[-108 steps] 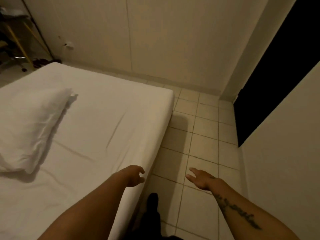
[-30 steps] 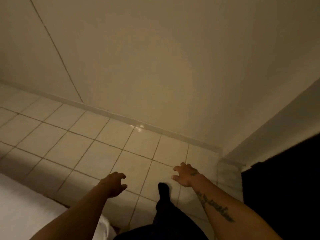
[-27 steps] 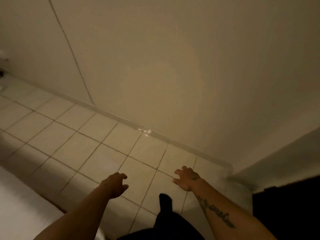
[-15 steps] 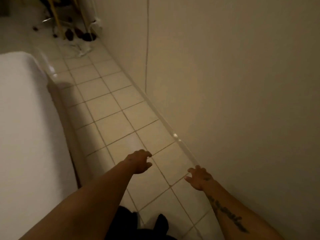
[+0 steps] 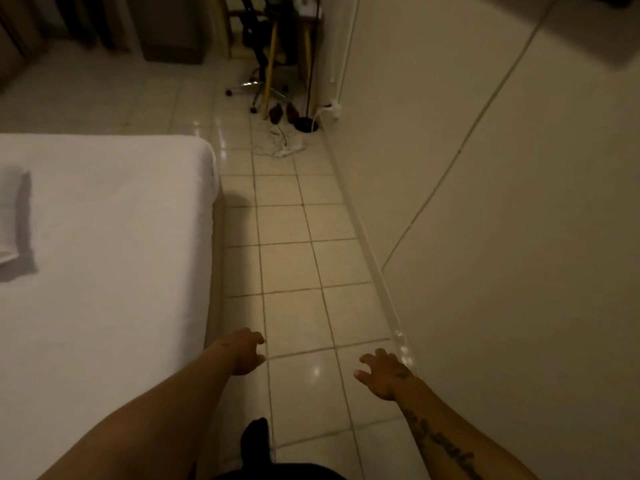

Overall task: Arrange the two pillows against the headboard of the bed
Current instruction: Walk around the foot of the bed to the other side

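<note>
The bed [image 5: 110, 258] with its white sheet fills the left half of the head view. Only a corner of one white pillow [image 5: 7, 216] shows at the left edge, lying flat on the sheet. No second pillow and no headboard are in view. My left hand [image 5: 244, 351] hovers over the tiled floor just off the bed's right edge, fingers loosely curled, holding nothing. My right hand [image 5: 381, 372] is stretched forward near the wall's skirting, fingers spread and empty. Both hands are far from the pillow.
A narrow tiled aisle [image 5: 294, 258] runs between the bed and the wall [image 5: 502, 202] on the right. At its far end stand a wheeled chair base [image 5: 258, 90], yellow poles [image 5: 270, 60], white cables [image 5: 280, 143] and a wall socket [image 5: 334, 110]. My dark-socked foot [image 5: 256, 441] is below.
The view has swung left, from the wall and floor corner to looking down the aisle beside the bed. The pillow's corner has come into sight. Both hands stay empty in front of me.
</note>
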